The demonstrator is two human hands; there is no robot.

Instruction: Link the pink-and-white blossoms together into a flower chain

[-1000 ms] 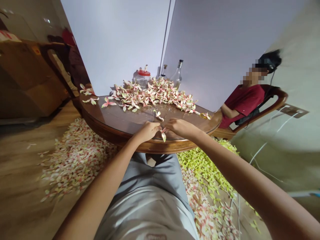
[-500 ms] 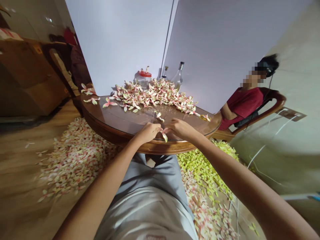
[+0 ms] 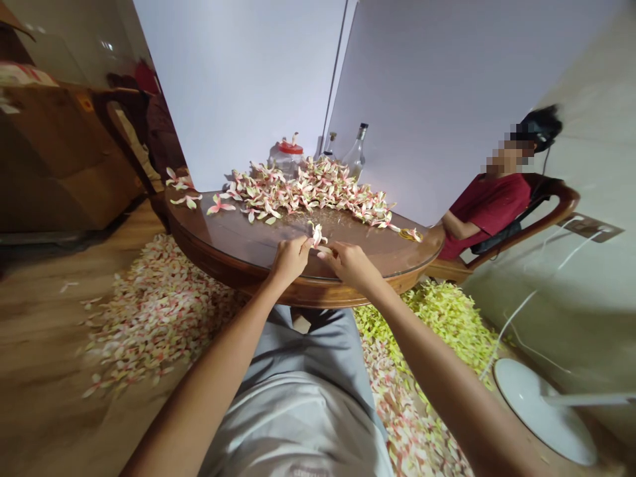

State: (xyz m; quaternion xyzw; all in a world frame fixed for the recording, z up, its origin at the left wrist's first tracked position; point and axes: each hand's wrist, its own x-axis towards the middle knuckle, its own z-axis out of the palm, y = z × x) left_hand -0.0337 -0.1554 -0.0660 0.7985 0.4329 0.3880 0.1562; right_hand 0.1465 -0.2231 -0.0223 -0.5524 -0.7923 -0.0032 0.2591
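Over the front of the round table (image 3: 238, 238), my left hand (image 3: 292, 257) and my right hand (image 3: 350, 260) meet with fingertips pinched close together. A small white-and-pink artificial flower (image 3: 317, 234) shows right at the fingertips of my left hand. Between the two hands, a pale petal piece (image 3: 324, 250) sticks out from the pinch of my right hand. Fingers partly cover these pieces, so how they join cannot be made out. Beyond my hands lies a heap of similar pink-and-white flowers (image 3: 318, 189).
A red-lidded jar (image 3: 291, 159) and a clear bottle (image 3: 356, 156) stand behind the heap. Flower pieces cover the floor at left (image 3: 169, 305); yellow-green pieces (image 3: 442, 324) lie at right. A person in a red shirt (image 3: 489, 205) sits at right, near a white round base (image 3: 544, 411).
Both hands have moved slightly forward, up to where a single flower lay on the table. The pink-white piece that hung below my fingers no longer shows there. The view has shifted a little.
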